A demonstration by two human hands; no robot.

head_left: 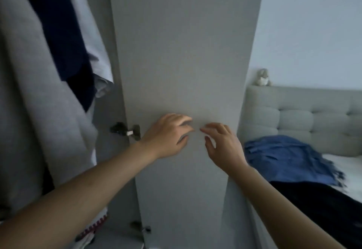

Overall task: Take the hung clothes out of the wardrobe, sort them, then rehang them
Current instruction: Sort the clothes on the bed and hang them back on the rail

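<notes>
Your two bare forearms reach forward from the bottom of the view, and both hands hover in front of an open wardrobe door (182, 72), a tall pale grey panel that fills the middle. Your left hand (166, 135) has its fingers loosely bent and spread, holding nothing. Your right hand (223, 145) is just beside it, fingers also loosely bent and empty, its fingertips pointing toward the left hand with a small gap between them. Whether either hand touches the door cannot be told.

Just left of your left hand, a dark metal hinge (126, 130) joins the door to the wardrobe. Further left, inside the wardrobe, clothes hang: a grey garment (33, 102) nearest you, a dark navy garment (58, 33) behind it, and a pale, whitish garment (94, 39) beside the door.

To the right of the door is a bed (348, 166). On it lie a blue denim garment (290, 154) and, nearer you, a black garment (323, 205). Beyond them stands a padded grey headboard (305, 119), with a small soft toy (262, 77) sitting on its top edge against the pale wall.
</notes>
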